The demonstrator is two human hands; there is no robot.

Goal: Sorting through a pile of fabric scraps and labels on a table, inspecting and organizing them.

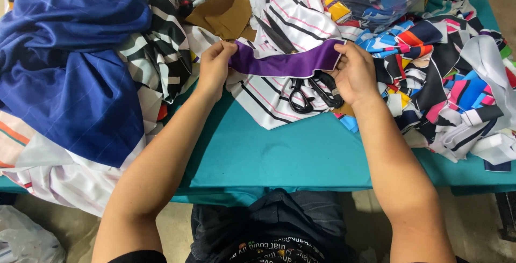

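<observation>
A curved purple fabric strip (285, 62) with a white edge is stretched between my two hands. My left hand (215, 68) pinches its left end. My right hand (353, 72) pinches its right end. The strip hangs just over a white cloth with black and pink stripes (279, 16). Black-handled scissors (309, 92) lie on that cloth directly under the strip, blades pointing away from me, the handles next to my right hand.
A teal table (269, 155) carries heaps of cloth: a large blue fabric (64, 64) at left over black-and-white striped pieces (156, 42), brown pieces (226, 16) at the back, multicoloured scraps (446, 75) at right.
</observation>
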